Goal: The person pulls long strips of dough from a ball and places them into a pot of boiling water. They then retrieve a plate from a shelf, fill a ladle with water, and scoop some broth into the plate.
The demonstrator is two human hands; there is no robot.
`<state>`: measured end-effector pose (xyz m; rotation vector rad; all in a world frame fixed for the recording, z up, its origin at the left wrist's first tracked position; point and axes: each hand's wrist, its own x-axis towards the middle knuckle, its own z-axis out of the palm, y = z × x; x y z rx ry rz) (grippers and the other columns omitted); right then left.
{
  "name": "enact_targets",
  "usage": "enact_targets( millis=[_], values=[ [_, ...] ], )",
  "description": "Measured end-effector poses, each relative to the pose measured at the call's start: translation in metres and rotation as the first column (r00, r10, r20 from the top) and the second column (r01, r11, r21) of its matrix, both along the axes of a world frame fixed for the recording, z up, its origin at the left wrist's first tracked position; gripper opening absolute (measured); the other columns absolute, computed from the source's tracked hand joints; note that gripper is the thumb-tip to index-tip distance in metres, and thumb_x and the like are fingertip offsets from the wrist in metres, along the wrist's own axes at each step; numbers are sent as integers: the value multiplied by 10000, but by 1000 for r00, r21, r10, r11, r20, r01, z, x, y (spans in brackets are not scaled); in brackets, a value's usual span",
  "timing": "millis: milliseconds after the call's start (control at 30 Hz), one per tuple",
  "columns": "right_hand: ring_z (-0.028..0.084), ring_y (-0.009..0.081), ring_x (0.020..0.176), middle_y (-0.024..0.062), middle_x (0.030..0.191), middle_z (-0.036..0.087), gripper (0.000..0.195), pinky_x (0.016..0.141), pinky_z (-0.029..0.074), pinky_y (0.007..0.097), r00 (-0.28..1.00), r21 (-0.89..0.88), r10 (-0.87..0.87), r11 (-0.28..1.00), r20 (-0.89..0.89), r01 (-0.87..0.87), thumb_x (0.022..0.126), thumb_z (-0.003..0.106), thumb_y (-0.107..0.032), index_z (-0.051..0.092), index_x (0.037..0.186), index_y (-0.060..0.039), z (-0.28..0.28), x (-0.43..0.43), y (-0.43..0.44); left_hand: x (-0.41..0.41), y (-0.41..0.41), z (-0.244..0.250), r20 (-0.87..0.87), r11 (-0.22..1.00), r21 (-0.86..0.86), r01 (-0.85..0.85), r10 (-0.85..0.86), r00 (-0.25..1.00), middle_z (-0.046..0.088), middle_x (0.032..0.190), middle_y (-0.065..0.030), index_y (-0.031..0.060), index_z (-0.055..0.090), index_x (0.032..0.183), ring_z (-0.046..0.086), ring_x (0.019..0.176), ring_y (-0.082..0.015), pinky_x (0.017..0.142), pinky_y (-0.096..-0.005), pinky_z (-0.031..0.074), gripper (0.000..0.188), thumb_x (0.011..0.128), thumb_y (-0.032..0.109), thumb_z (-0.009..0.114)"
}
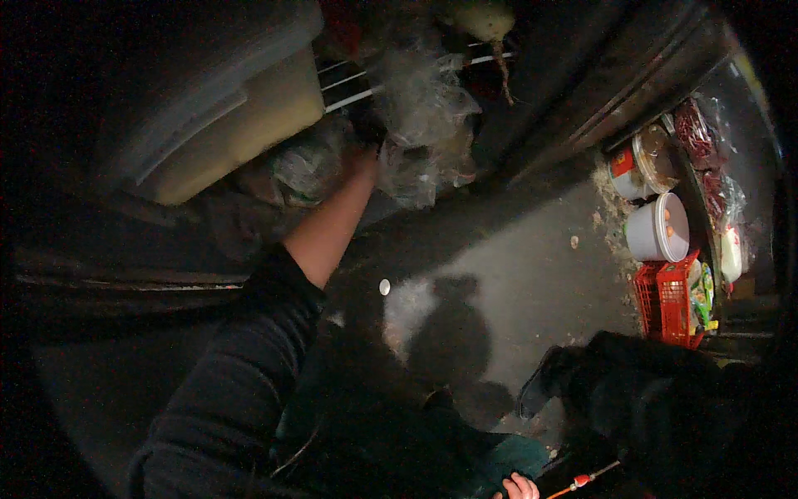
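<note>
My left arm reaches up in a pushed-back black sleeve, and my left hand (368, 150) is in deep shadow among clear plastic bags (418, 125). Its fingers are hidden, so what it grips cannot be told. Left of the wrist is another filled clear bag (308, 165). Beyond it stands a large pale plastic tub (268, 134) with a translucent lid. White wire shelf bars (349, 93) show behind, and a pale root vegetable (486, 28) lies at the top. At the lower edge, part of my right hand (520, 486) shows with bent fingers beside dark green cloth (517, 449).
Along the right stand a white bucket (645, 231) with eggs, a red-labelled bucket (623, 168) and a red plastic crate (676, 302). Clear bags of dark-red food (692, 134) lie behind. A person in black (642, 393) is at lower right. A white disc (384, 287) lies on the floor.
</note>
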<state>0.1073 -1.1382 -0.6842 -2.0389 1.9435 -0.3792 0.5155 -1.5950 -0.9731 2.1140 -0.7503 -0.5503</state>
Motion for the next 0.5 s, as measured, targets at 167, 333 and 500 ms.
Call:
enact_targets(
  millis=[167, 333, 500],
  values=[
    [524, 359, 954, 166, 1051, 580, 260, 871, 406, 436, 1000, 18, 3, 1000, 15, -3, 771, 525, -79, 559, 1024, -29, 0, -2, -4, -3, 35, 46, -233, 972, -235, -1, -56, 971, 575, 937, -146, 15, 548, 997, 588, 699, -243, 640, -355, 500, 248, 846, 212, 536],
    [520, 365, 970, 160, 1063, 576, 238, 880, 406, 427, 998, 58, 45, 997, 53, -48, 752, 547, -83, 586, 980, -24, 0, -2, -19, 13, 129, 76, -528, 907, -403, -122, -121, 841, 544, 977, -85, 52, 488, 1072, 573, 662, -173, 632, -308, 520, 209, 875, 120, 495],
    [528, 342, 969, 148, 1043, 586, 259, 865, 405, 421, 994, 30, 55, 998, 95, -58, 719, 599, -82, 593, 970, -23, -12, -2, -40, -50, 220, 174, -865, 967, -235, -94, -164, 475, 585, 954, -95, 54, 460, 1121, 625, 768, -209, 666, -340, 541, 252, 874, 93, 485]
  ],
)
